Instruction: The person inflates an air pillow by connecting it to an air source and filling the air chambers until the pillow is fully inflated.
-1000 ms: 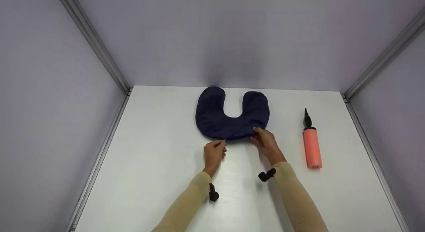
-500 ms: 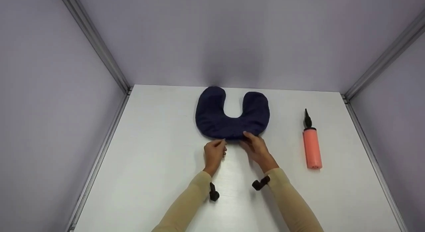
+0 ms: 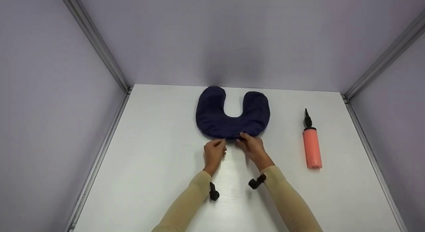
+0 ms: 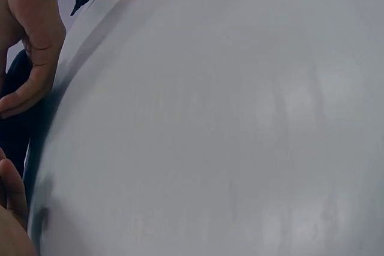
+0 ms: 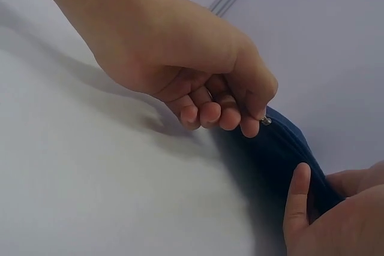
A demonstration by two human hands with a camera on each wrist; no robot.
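Hands of a person meet at the near edge of a dark blue neck pillow (image 3: 232, 116) that lies flat and deflated on the white tabletop (image 3: 149, 165). The pillow has a U shape, with its two arms pointing away from the person toward the back wall, and its closed curved side is nearest to the hands.

The left hand (image 3: 214, 152) is at the near edge of the pillow, a little left of the middle. In the right wrist view this hand (image 5: 180, 58) has its fingers (image 5: 207, 112) curled under the palm, and the thumb with the forefinger pinches a small metal zipper pull (image 5: 266, 121) at the seam of the pillow (image 5: 282, 154).

The right hand (image 3: 251, 146) is just beside the left one, also at the near edge. Its fingers are only lightly bent; in the right wrist view the thumb (image 5: 297, 199) rests against the blue fabric, and in the left wrist view its fingers (image 4: 33, 82) lie on the dark edge of the pillow (image 4: 15, 130). Whether these fingers really grip the fabric or only press on it cannot be told.

Both arms wear beige sleeves (image 3: 189, 205), and a small black camera (image 3: 213, 193) is fixed at each wrist.

To the right of the pillow, well apart from the hands, a pink hand pump (image 3: 311, 147) with a black nozzle lies on the tabletop, the nozzle pointing to the back wall.
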